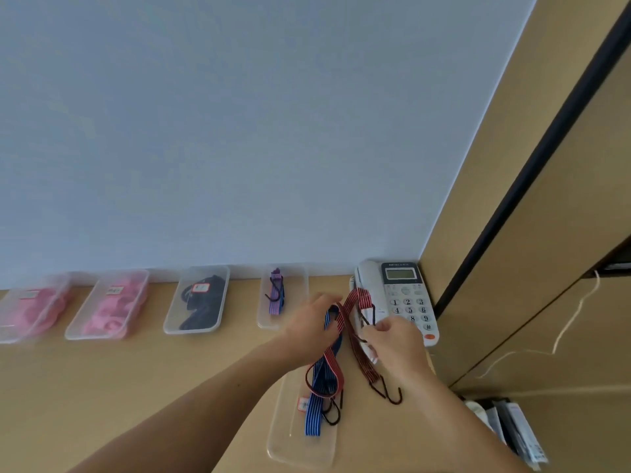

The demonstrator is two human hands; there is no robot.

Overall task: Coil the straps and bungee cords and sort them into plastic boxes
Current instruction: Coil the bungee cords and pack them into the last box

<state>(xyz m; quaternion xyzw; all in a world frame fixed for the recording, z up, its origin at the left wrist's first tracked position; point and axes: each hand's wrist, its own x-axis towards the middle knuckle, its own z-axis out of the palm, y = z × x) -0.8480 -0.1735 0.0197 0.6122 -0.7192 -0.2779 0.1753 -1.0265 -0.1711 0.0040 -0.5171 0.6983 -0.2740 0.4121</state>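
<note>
Bungee cords, two of them, are held up over the right part of the wooden table [119,387]: a red cord with black stripes [355,302] and a blue striped cord [321,380]. The red cord arches between both hands, one length dropping past the right hand to a dark hook [392,396] that lies on the table. The blue cord runs from the left hand down into a clear plastic box [300,448] near the front edge, where its lower end and another dark hook rest.

The left hand [314,322] reaches in from the lower left with the forearm stretched out, its fingers closed around the red and blue cords where they cross. The right hand [392,339] comes in from the lower right, thumb and fingertips pinching the red cord beside a hook.

Along the far edge, against the pale wall [239,131], stand four more clear boxes in a row: two on the left with pink straps [116,305], one with black straps [203,298], and one with a purple striped cord [276,291]. That makes five boxes in all.

A white desk telephone [403,291] sits in the far right corner, just behind the hands.
</note>
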